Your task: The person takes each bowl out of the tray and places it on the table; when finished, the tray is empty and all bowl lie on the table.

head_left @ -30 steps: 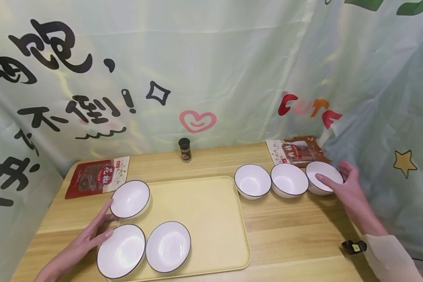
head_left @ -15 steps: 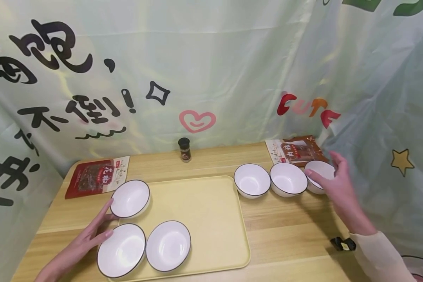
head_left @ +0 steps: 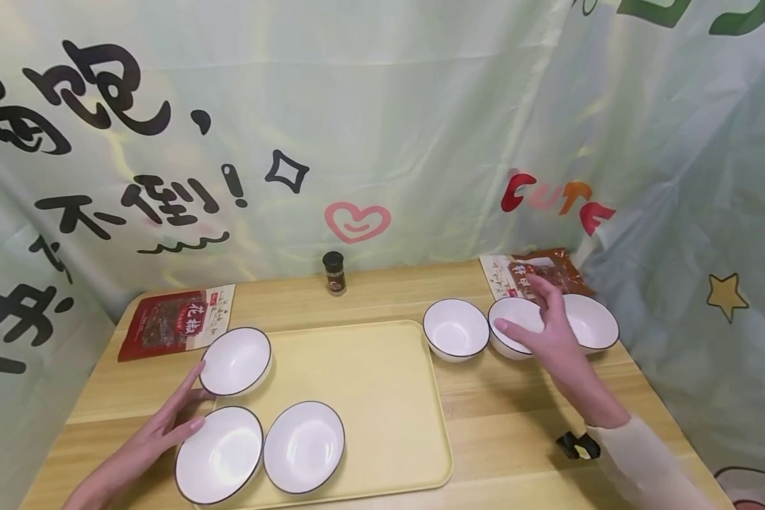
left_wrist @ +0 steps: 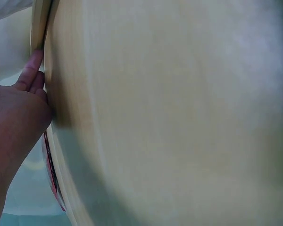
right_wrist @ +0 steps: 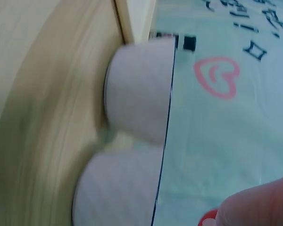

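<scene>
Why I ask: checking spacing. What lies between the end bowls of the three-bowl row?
The middle bowl, partly covered by the right hand; the head view shows this.

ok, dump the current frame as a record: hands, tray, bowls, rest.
left: left hand beside the two leftmost tray bowls, fingers extended, contact unclear
right: right hand over the middle bowl of the right row, fingers spread, nothing held
tray: yellow tray, three white bowls on it
right_row: three white bowls on the table
back: left pouch, black-capped jar, right pouch
</scene>
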Motion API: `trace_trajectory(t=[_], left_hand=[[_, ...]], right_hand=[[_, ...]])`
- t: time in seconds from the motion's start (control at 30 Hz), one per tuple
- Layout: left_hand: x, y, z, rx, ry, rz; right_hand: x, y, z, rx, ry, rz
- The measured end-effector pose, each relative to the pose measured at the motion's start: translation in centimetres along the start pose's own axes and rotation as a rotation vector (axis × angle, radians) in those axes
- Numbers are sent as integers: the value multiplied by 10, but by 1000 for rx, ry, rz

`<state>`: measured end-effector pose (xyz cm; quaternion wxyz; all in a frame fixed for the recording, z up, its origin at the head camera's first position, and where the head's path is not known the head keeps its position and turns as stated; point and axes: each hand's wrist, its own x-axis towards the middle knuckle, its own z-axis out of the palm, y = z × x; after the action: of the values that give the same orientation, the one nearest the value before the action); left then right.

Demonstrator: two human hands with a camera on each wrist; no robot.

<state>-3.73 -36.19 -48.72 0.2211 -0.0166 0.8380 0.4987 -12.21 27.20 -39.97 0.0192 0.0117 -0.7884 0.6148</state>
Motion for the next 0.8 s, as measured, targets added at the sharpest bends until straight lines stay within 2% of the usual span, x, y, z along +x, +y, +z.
trace_trajectory(t=[0.2, 0.4, 0.6, 0.8], left_hand=[[0, 0, 1, -10, 2, -7], [-1, 3, 1, -4, 14, 14], [-1, 2, 1, -1, 11, 6], [0, 2, 1, 27, 11, -14]], right_hand=[[-7, -5, 29, -36, -46, -24], [-14, -8, 56, -70, -103, -66], [-23, -10, 84, -59, -153, -128], [-33, -8, 115, -1, -268, -145]])
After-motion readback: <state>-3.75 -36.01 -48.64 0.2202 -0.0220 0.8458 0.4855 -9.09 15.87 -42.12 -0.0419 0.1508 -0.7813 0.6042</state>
